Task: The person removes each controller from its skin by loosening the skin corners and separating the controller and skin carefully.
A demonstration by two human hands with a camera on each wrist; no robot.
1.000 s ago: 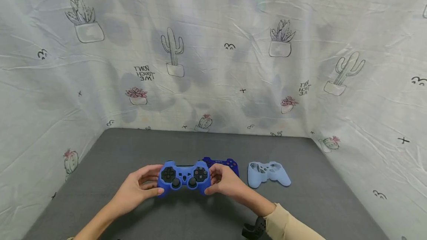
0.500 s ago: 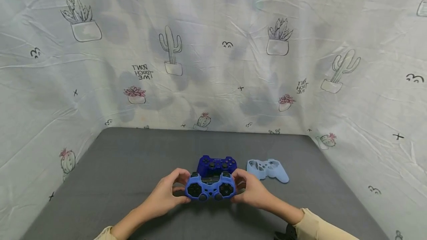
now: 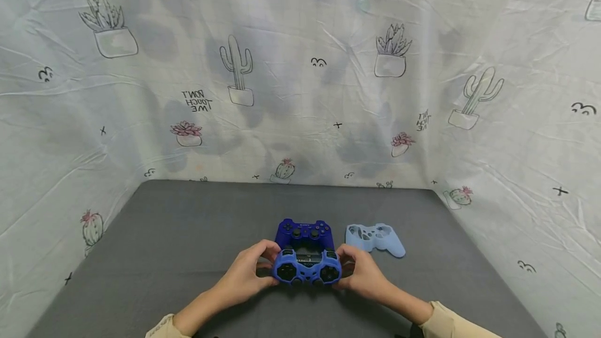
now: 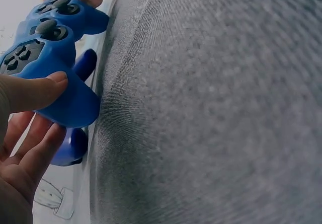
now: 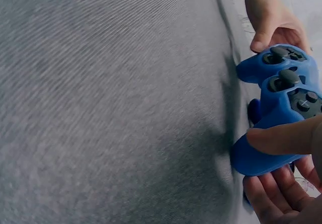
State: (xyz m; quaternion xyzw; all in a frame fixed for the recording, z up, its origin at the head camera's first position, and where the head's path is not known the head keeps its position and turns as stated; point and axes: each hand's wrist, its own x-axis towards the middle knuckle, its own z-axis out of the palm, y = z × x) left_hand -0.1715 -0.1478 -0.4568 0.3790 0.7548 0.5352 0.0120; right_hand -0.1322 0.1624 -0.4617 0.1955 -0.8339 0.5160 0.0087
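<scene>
A game controller (image 3: pixel 307 264) in a bright blue silicone cover is held between both hands, its top edge with the shoulder buttons facing away. My left hand (image 3: pixel 251 270) grips its left handle, thumb on the front and fingers behind, as the left wrist view shows on the blue cover (image 4: pixel 75 90). The right hand (image 3: pixel 363 274) grips the other handle the same way; in the right wrist view the thumb (image 5: pixel 274 138) lies across the handle. Just behind is a dark blue controller (image 3: pixel 304 229) on the table, its lower part hidden by the held one.
To the right of the dark blue controller lies a light blue silicone controller cover (image 3: pixel 374 239) with cut-out openings. All sit on a grey cloth-covered table (image 3: pixel 188 223). A white curtain (image 3: pixel 291 93) printed with cacti encloses the back and both sides.
Both hands have carried the covered controller to the right and slightly down. It has tilted, so its top edge now shows, and the dark blue controller behind has come into fuller view.
</scene>
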